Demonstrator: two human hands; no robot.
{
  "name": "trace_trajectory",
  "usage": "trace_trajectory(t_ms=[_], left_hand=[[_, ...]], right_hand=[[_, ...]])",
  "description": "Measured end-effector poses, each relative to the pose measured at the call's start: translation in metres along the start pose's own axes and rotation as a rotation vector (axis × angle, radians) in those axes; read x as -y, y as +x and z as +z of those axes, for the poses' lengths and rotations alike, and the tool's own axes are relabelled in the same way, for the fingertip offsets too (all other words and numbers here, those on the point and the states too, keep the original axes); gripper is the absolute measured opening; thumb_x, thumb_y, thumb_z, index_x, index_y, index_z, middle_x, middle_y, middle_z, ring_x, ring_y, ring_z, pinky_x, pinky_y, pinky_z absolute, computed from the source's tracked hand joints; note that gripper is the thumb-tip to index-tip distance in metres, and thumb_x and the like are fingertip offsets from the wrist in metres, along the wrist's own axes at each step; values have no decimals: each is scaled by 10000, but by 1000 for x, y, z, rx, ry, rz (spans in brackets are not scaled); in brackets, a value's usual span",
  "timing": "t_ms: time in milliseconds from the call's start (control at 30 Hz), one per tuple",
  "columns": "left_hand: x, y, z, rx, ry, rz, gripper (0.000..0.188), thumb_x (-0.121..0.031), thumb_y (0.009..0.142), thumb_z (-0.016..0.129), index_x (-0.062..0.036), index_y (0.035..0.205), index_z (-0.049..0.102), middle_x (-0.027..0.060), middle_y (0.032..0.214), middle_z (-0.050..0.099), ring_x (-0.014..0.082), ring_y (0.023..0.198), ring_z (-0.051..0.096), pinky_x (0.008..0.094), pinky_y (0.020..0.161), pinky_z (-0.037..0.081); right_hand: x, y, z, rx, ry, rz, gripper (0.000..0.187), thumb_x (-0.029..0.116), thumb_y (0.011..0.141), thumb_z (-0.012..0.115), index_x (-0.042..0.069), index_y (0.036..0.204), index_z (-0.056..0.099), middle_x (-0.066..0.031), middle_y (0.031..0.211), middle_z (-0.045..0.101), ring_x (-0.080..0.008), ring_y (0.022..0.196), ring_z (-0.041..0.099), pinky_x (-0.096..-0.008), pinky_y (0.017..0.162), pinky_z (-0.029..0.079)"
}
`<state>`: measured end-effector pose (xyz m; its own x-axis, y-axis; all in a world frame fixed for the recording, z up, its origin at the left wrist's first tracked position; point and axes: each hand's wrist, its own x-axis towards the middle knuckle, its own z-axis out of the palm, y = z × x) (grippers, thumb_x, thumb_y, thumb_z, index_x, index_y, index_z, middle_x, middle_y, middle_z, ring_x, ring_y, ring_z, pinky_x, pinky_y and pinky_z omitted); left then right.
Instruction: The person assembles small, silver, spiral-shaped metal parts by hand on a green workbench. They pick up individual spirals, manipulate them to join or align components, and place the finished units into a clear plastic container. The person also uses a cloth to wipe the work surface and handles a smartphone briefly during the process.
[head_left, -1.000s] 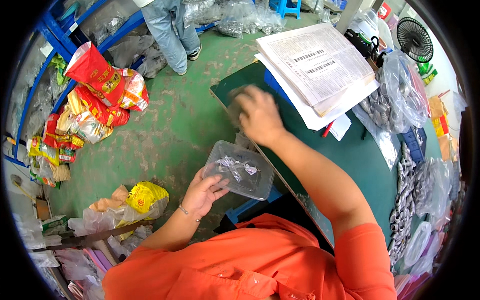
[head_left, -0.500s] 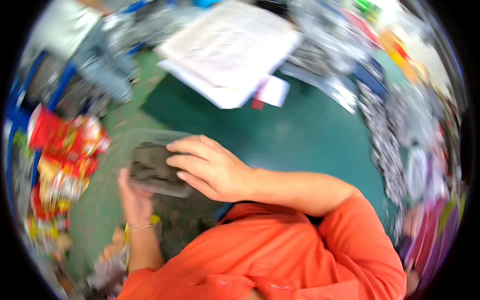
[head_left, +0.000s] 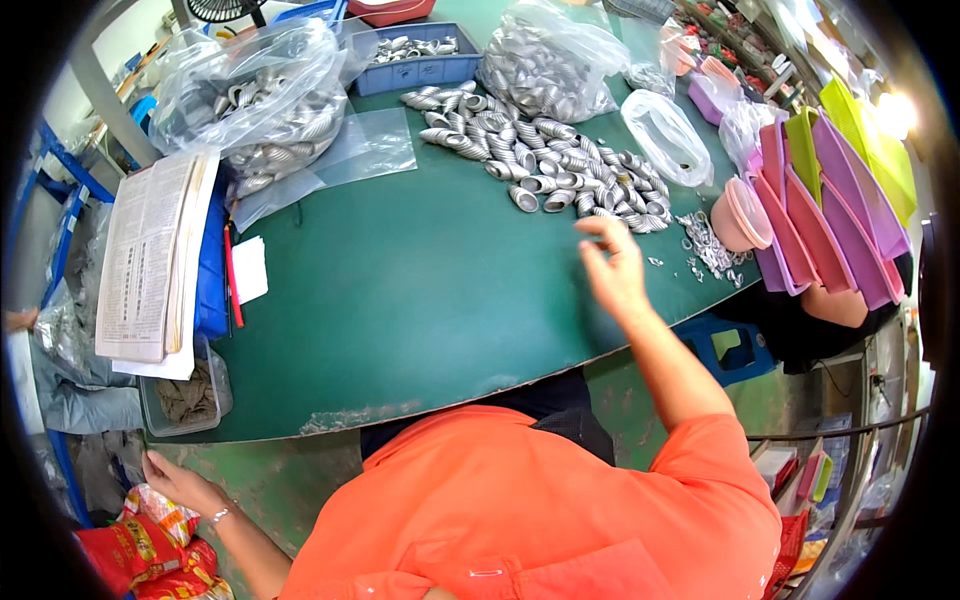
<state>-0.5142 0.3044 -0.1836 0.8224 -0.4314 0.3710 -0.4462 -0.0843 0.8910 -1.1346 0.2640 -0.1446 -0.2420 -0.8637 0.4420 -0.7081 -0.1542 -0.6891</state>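
My right hand [head_left: 615, 268] reaches over the green table [head_left: 400, 300], fingers apart, just short of a pile of ridged silver metal elbow-shaped pieces [head_left: 560, 165]. Nothing shows in its grasp. Low on the left, my left hand [head_left: 182, 484] hangs off the table edge with its fingers stretched out and nothing in them. Just above those fingertips, a clear plastic container [head_left: 222, 385] sits at the table's left corner. Inside it lies a grey-brown crumpled mass [head_left: 190, 398]; papers overlap its far end.
An open book [head_left: 145, 260] and a blue tray [head_left: 212, 270] lie at the left. Bagged metal pieces [head_left: 270, 120] and a blue-grey bin [head_left: 420, 68] stand behind. At right are a pink cup [head_left: 742, 215], small rings [head_left: 705, 245] and stacked coloured bins [head_left: 820, 200].
Both hands have left the clear container, which now rests at the table's left corner. My right hand has gone rightward to the metal pile. The view has turned right.
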Motion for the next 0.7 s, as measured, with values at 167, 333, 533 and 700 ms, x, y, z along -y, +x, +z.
trace_trajectory(t_ms=[167,333,533,700], left_hand=[[-95,-62,49,242,-206,329,317,-62,925,563,9,1226,493,71,1094,530,142,971,510,282,876,429],[-222,-140,177,978,-267,593,424,-68,841,639,-25,1236,491,115,1148,553,191,1019,542,292,826,460],[-285,-204,352,1369,-183,1289,554,-307,876,606,-35,1325,431,199,1322,465,362,1242,430,420,1044,339],[-284,-253,467,1485,-80,1259,607,-559,897,468,-159,1354,456,164,1401,417,419,1300,346,481,1082,281]], right_hand=[[-69,67,-24,-39,-354,-69,463,272,861,612,5,1229,522,-210,1304,487,-358,1229,452,-411,1028,354],[-101,150,2,71,-598,233,701,586,903,410,123,1426,350,-157,1494,294,-334,1400,223,-561,1114,129],[-97,146,34,243,-605,5,565,581,904,391,205,1298,543,-159,1429,405,-480,1294,324,-517,1092,230],[-44,134,47,390,-603,-67,663,607,893,397,146,1362,477,-233,1467,302,-464,1337,259,-523,1104,179]])
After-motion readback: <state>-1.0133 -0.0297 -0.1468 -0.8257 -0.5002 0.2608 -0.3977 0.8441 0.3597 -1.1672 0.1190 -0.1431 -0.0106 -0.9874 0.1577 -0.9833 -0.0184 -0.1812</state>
